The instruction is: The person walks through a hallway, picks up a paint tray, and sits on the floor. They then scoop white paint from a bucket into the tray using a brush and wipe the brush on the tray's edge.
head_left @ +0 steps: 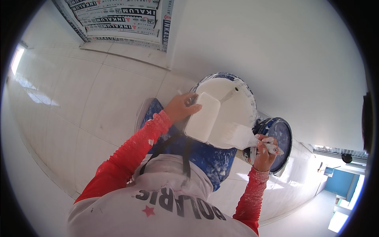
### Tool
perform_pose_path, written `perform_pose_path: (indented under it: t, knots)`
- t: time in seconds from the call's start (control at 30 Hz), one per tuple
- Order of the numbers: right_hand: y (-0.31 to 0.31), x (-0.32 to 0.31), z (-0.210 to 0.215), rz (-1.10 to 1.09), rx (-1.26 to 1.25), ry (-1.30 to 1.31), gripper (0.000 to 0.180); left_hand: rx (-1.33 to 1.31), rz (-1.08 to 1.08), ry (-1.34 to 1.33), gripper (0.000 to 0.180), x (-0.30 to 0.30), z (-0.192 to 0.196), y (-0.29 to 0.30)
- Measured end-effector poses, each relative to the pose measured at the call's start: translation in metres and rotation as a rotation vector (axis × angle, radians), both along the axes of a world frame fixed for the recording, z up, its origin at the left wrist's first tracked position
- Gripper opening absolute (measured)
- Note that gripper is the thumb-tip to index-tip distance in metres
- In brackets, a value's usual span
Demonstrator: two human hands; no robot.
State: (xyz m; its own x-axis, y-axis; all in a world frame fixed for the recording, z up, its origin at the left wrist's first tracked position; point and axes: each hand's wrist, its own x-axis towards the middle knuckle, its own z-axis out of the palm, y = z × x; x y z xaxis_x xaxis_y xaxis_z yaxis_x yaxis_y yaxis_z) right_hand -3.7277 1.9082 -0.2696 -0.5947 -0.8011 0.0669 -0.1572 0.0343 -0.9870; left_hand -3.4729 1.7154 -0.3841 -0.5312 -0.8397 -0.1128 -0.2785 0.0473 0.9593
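Observation:
My left hand (pixel 182 107) grips the rim of a rectangular white paint tray (pixel 203 116), thumb over the edge. The tray is tilted above a large round bucket (pixel 248 102) of white paint or plaster, whose rim is blue and smeared white. My right hand (pixel 263 153) is closed around the handle of a wide flat paintbrush (pixel 239 135). Its head is coated white and lies over the bucket's near right side, close to the tray. White smears cover the brush handle and my fingers. A stick-like handle with a hole (pixel 231 94) lies across the white contents.
A blue lidded bucket (pixel 281 136) stands to the right, beside the large one. White-spattered blue material (pixel 221 168) lies between me and the bucket. A white wall (pixel 276 47) rises beyond. Film-wrapped panels (pixel 122 19) are at the upper left, above the tiled floor (pixel 90 91).

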Motion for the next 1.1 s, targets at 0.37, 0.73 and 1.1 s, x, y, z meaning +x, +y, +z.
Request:
perform_pose_path:
  t: [0.37, 0.73, 1.1]
  knots:
    - [-0.154, -0.008, -0.172, 0.498, 0.499, 0.564, 0.019, 0.009, 0.0, 0.011, 0.061, 0.0, -0.007, 0.0]
    - [-0.137, -0.017, -0.126, 0.537, 0.569, 0.513, 0.027, 0.04, -0.013, 0.033, 0.06, 0.0, -0.002, 0.003]
    - [-0.054, -0.03, -0.024, 0.067, 0.186, 0.193, 0.018, 0.13, 0.0, 0.001, 0.065, 0.004, 0.01, 0.004]
